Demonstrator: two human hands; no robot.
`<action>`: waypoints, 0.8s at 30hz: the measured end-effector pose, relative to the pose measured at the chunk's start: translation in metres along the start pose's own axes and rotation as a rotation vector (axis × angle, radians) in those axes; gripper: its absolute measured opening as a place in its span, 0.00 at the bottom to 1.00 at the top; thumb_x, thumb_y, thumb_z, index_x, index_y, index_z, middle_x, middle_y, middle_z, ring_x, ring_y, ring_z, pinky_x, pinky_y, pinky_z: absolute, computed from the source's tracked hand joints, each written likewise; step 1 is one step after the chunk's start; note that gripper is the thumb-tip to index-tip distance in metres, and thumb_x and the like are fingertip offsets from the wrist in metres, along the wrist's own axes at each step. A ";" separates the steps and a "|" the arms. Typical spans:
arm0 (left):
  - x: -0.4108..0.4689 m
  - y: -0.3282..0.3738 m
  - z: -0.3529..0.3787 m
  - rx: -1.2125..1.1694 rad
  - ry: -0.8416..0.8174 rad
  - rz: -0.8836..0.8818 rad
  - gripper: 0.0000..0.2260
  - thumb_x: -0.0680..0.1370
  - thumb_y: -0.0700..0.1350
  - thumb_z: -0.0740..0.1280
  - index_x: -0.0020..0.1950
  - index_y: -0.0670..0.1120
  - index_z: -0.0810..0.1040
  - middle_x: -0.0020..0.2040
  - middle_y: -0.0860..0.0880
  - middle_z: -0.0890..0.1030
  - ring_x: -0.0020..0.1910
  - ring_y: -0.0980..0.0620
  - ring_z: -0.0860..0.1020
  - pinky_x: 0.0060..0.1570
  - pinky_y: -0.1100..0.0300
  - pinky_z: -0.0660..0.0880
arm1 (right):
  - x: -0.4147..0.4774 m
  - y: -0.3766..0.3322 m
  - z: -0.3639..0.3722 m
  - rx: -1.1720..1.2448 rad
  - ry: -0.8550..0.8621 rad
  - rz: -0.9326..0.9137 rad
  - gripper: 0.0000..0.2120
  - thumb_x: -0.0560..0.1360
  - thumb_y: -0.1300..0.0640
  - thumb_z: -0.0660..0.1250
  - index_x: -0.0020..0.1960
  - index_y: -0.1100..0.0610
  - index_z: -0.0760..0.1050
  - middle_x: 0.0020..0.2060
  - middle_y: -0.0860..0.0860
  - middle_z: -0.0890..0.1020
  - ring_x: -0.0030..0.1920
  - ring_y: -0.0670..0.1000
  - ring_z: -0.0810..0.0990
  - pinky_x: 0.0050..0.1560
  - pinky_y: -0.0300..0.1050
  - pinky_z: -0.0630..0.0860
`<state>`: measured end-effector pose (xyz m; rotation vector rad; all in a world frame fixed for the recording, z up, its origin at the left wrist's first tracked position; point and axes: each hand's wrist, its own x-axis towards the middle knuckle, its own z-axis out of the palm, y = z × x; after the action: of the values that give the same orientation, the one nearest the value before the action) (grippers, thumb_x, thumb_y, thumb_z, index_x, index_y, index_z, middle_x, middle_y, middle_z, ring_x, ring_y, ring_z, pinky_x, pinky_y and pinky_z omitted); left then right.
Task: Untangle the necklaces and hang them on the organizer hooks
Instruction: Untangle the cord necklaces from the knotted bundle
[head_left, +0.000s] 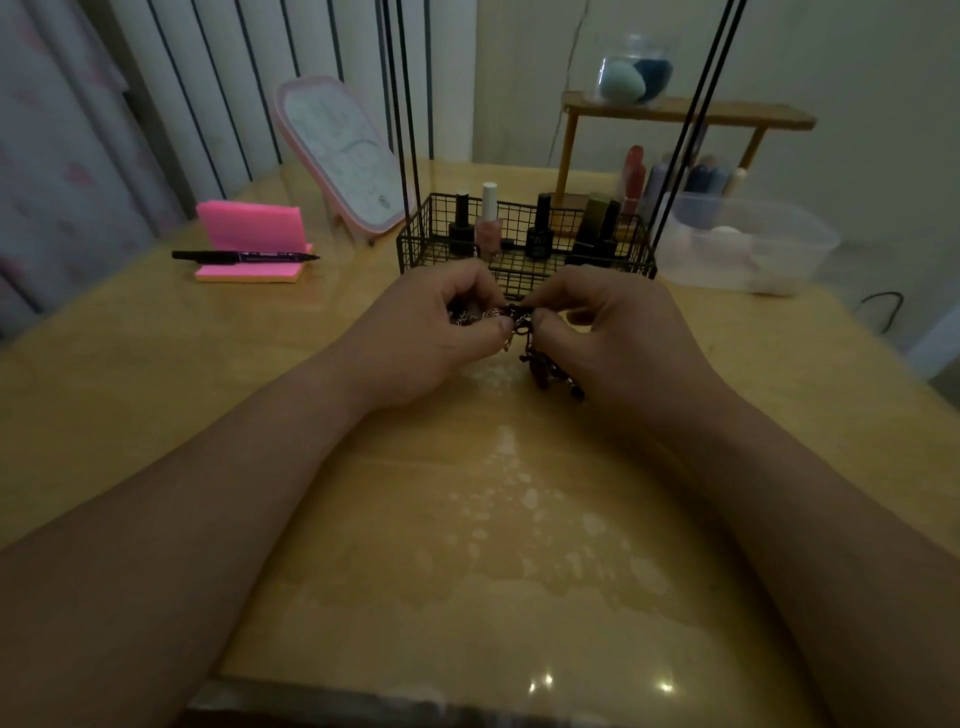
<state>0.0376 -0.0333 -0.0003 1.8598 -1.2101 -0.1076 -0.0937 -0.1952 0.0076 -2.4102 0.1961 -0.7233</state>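
Glossy yellow wood of the tabletop (467, 545) spreads beneath my forearms, its near edge at the bottom of view. Both wrists angle inward so that my left hand (431, 338) and right hand (623, 332) meet, each pinching the tangled necklaces (517, 318) between thumb and curled fingertips. Silvery links bunch by the left thumb, and a dark beaded strand (548, 371) droops beneath the right palm. Just behind stands a black wire basket (415, 249) of nail polish bottles (490, 218). Open wood lies on either side of my hands.
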 end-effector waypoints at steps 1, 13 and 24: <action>0.000 -0.001 0.000 0.005 0.002 0.004 0.03 0.79 0.45 0.73 0.49 0.49 0.80 0.42 0.52 0.79 0.40 0.59 0.74 0.41 0.65 0.70 | 0.000 -0.001 0.000 0.018 0.006 0.004 0.06 0.80 0.54 0.69 0.54 0.47 0.83 0.48 0.40 0.83 0.52 0.38 0.80 0.53 0.39 0.77; -0.001 0.005 0.001 -0.018 0.032 0.020 0.06 0.80 0.43 0.72 0.47 0.49 0.76 0.39 0.55 0.77 0.35 0.59 0.74 0.36 0.64 0.73 | 0.003 -0.003 0.004 -0.049 0.061 -0.048 0.03 0.78 0.55 0.68 0.50 0.49 0.80 0.47 0.46 0.79 0.47 0.42 0.77 0.46 0.42 0.77; -0.002 0.008 -0.004 -0.176 0.107 -0.056 0.09 0.81 0.43 0.71 0.51 0.40 0.74 0.50 0.39 0.84 0.49 0.43 0.84 0.48 0.41 0.82 | 0.005 -0.004 -0.013 0.588 -0.225 0.423 0.11 0.81 0.45 0.66 0.47 0.51 0.81 0.42 0.46 0.81 0.49 0.49 0.79 0.56 0.50 0.74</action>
<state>0.0330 -0.0305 0.0071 1.7241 -1.0426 -0.1390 -0.0965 -0.2003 0.0210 -1.7852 0.3341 -0.2594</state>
